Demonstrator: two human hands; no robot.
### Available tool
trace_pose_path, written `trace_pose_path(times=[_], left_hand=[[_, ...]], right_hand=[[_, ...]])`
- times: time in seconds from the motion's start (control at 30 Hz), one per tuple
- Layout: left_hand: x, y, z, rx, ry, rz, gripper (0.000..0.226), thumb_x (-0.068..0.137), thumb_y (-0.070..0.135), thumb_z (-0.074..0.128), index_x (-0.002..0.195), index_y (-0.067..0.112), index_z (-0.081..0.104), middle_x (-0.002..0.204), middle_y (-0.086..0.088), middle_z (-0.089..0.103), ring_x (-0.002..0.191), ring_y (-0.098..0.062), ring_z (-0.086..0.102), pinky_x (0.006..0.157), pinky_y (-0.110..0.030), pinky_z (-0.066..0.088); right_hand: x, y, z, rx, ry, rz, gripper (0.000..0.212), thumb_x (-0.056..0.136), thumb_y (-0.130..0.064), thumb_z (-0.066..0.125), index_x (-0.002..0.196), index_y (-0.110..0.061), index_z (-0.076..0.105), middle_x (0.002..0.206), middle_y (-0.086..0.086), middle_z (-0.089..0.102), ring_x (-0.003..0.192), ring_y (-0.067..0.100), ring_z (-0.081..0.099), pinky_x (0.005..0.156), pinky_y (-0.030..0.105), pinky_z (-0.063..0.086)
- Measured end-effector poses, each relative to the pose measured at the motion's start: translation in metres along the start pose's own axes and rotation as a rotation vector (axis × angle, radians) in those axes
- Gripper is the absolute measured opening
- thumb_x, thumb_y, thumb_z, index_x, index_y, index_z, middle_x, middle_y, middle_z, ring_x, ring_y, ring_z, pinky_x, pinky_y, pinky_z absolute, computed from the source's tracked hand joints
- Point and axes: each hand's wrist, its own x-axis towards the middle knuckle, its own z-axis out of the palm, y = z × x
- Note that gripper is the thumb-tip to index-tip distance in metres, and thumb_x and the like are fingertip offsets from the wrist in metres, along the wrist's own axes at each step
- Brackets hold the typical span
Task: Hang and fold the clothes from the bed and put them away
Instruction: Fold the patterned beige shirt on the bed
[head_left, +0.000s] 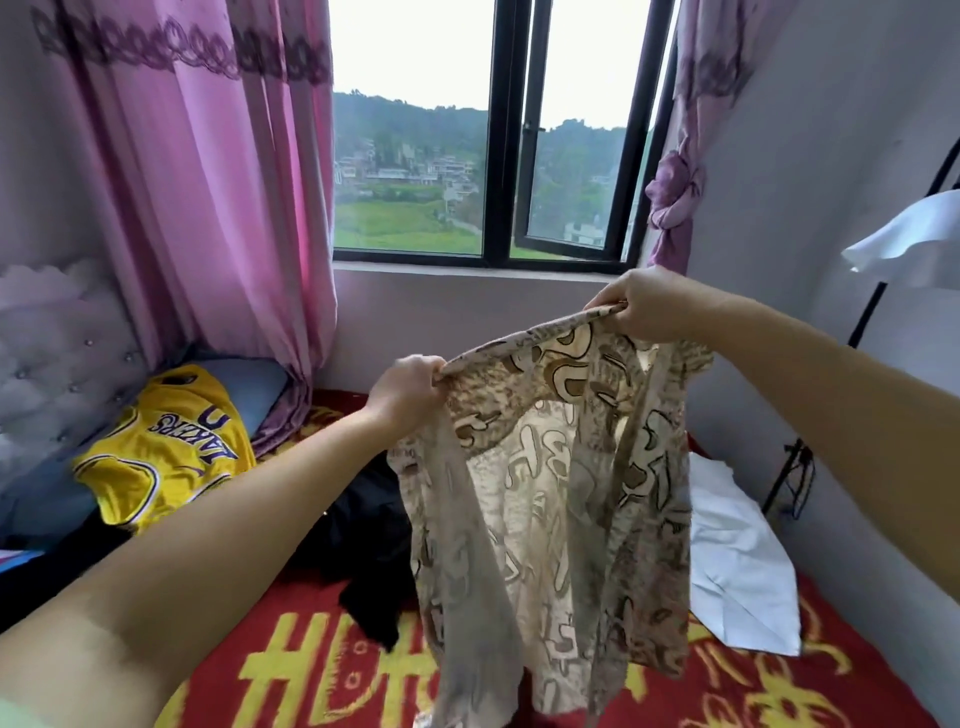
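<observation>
A thin beige shirt with a brown letter pattern (550, 488) hangs in the air above the bed. My left hand (408, 392) grips its top edge at the left. My right hand (641, 306) grips the same edge higher up at the right, so the edge slopes upward. The shirt's lower part dangles over the red bedspread with yellow characters (311, 675). A yellow Lakers jersey (161, 447) lies at the head of the bed on the left. Behind the shirt lies a black garment (371, 551), and to its right a white garment (737, 561).
Pink curtains (208, 182) flank a black-framed window (498, 130) ahead, its right pane ajar. A tufted headboard (57, 353) stands at the left. At the right wall a black clothes rack (795, 478) carries a white garment (909, 239).
</observation>
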Motion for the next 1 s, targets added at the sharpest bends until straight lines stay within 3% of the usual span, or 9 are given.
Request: trace_pose_path(times=[0.13, 0.23, 0.3, 0.4, 0.5, 0.63, 0.77, 0.9, 1.0], left_hand=[[0.012, 0.009, -0.024, 0.197, -0.05, 0.012, 0.018, 0.092, 0.015, 0.049, 0.088, 0.012, 0.067, 0.086, -0.005, 0.066, 0.075, -0.02, 0.056, 0.064, -0.033, 0.044], [0.022, 0.027, -0.038, -0.128, -0.188, -0.18, 0.028, 0.084, 0.0, 0.04, 0.094, 0.005, 0.066, 0.085, -0.01, 0.067, 0.08, -0.027, 0.064, 0.072, -0.041, 0.057], [0.024, 0.04, -0.041, -0.548, -0.276, -0.409, 0.034, 0.084, -0.005, 0.031, 0.098, -0.001, 0.061, 0.074, -0.013, 0.064, 0.069, -0.028, 0.065, 0.066, -0.043, 0.059], [0.023, 0.051, -0.053, -0.857, -0.33, -0.551, 0.028, 0.094, 0.001, 0.031, 0.085, 0.003, 0.058, 0.056, -0.007, 0.065, 0.049, -0.018, 0.065, 0.048, -0.032, 0.057], [0.023, 0.049, -0.068, -1.047, -0.386, -0.51, 0.014, 0.097, 0.005, 0.047, 0.092, 0.001, 0.06, 0.075, -0.015, 0.071, 0.066, -0.023, 0.071, 0.067, -0.036, 0.061], [0.017, 0.044, -0.078, -0.572, -0.374, -0.289, 0.02, 0.086, -0.004, 0.061, 0.105, -0.01, 0.056, 0.099, -0.022, 0.066, 0.09, -0.027, 0.067, 0.086, -0.036, 0.057], [0.007, 0.041, -0.078, 0.163, -0.025, 0.007, 0.016, 0.093, 0.019, 0.06, 0.095, 0.004, 0.055, 0.088, -0.01, 0.062, 0.076, -0.022, 0.058, 0.063, -0.029, 0.048], [0.006, 0.035, -0.089, 0.165, 0.033, 0.002, 0.031, 0.095, 0.041, 0.054, 0.079, 0.015, 0.051, 0.076, 0.001, 0.049, 0.065, -0.017, 0.049, 0.054, -0.022, 0.036], [0.009, 0.037, -0.099, -0.096, -0.033, -0.044, 0.027, 0.096, 0.038, 0.053, 0.089, 0.012, 0.051, 0.078, 0.0, 0.045, 0.067, -0.014, 0.045, 0.055, -0.02, 0.039]], right_hand=[[-0.011, 0.003, -0.002, -0.37, -0.11, 0.118, 0.026, 0.094, -0.013, 0.045, 0.104, -0.022, 0.068, 0.092, 0.001, 0.065, 0.069, 0.016, 0.057, 0.055, 0.023, 0.047], [-0.01, -0.002, 0.006, -0.334, -0.205, 0.207, 0.021, 0.09, -0.003, 0.04, 0.089, -0.008, 0.06, 0.079, 0.005, 0.059, 0.057, 0.015, 0.05, 0.044, 0.022, 0.038], [-0.007, -0.003, 0.01, 0.069, -0.188, 0.296, 0.024, 0.088, 0.004, 0.034, 0.084, -0.007, 0.056, 0.071, 0.008, 0.054, 0.051, 0.016, 0.05, 0.041, 0.02, 0.039], [-0.01, -0.004, 0.016, 0.882, -0.194, 0.423, 0.029, 0.093, 0.008, 0.028, 0.092, -0.006, 0.054, 0.062, 0.008, 0.055, 0.039, 0.012, 0.054, 0.039, 0.02, 0.047], [-0.016, -0.001, 0.018, 1.25, -0.301, 0.336, 0.016, 0.098, -0.001, 0.043, 0.092, -0.005, 0.057, 0.077, 0.01, 0.066, 0.068, 0.02, 0.065, 0.071, 0.039, 0.058], [-0.015, 0.003, 0.022, 0.925, -0.324, 0.148, 0.008, 0.088, 0.002, 0.061, 0.089, -0.005, 0.062, 0.084, 0.005, 0.068, 0.08, 0.017, 0.064, 0.081, 0.034, 0.054], [-0.007, -0.001, 0.031, 0.403, 0.078, 0.043, 0.012, 0.086, -0.014, 0.07, 0.08, -0.003, 0.068, 0.08, 0.01, 0.069, 0.069, 0.018, 0.064, 0.071, 0.029, 0.056], [-0.007, -0.005, 0.032, 0.045, 0.369, -0.032, 0.027, 0.087, -0.037, 0.067, 0.074, -0.014, 0.061, 0.076, 0.005, 0.059, 0.078, 0.025, 0.058, 0.066, 0.031, 0.042], [-0.007, -0.009, 0.029, 0.274, 0.466, -0.052, 0.034, 0.084, -0.043, 0.069, 0.092, -0.01, 0.071, 0.093, 0.009, 0.059, 0.088, 0.022, 0.056, 0.077, 0.033, 0.046]])
